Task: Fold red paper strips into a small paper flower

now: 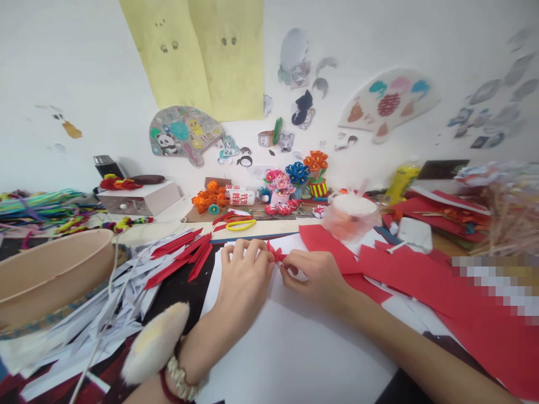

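Both my hands meet over a large white paper sheet [295,348]. Between their fingertips is a small folded piece of red paper [276,252]. My left hand [246,275] is closed, its fingers curled and thumb side pressing the left of the red piece. My right hand [315,275] pinches the right side of the same piece with thumb and forefinger. Red paper sheets [328,247] lie just beyond my right hand. Left of my left hand are folded red paper strips [181,255] on top of many white paper strips [105,314].
A beige oval basin [54,269] stands at the left, with a white cable [113,269] beside it. Handmade flowers in pots [298,174] line the back by the wall. A lidded cup [352,210] and a yellow bottle [402,182] stand back right. Larger red sheets [484,325] spread at the right.
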A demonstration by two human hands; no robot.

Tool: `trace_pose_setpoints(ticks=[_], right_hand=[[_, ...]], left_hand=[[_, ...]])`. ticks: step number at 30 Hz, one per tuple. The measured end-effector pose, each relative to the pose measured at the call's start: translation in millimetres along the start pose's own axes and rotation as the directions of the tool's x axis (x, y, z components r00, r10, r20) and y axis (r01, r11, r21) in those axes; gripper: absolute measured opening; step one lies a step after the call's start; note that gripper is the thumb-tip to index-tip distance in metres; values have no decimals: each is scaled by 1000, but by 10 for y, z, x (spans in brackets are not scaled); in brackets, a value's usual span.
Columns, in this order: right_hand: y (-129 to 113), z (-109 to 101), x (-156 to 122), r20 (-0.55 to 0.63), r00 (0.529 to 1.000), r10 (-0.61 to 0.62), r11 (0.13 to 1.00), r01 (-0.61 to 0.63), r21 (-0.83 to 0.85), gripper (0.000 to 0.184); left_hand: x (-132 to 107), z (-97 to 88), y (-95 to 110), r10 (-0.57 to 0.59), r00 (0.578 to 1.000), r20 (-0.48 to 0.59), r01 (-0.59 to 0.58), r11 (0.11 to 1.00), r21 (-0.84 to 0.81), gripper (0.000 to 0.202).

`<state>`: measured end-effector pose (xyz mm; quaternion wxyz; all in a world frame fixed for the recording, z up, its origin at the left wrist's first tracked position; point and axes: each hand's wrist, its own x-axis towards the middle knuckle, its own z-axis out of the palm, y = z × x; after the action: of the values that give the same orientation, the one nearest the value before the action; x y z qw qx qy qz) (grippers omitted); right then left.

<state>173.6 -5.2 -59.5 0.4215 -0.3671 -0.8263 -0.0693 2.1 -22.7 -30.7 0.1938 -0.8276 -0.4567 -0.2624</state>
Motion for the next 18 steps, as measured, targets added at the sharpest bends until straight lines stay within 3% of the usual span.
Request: trace_pose_setpoints(ticks=[8,18], right_hand=[[-8,-29,16,17,997,73,997,-74,24,14],[33,24,-8,5,990,-138,986,138,-97,21]], left_hand=[[39,-4,11,-114,984,140,142,968,-209,12],[86,-72,-98,-181,949,258,287,833,-473,15]])
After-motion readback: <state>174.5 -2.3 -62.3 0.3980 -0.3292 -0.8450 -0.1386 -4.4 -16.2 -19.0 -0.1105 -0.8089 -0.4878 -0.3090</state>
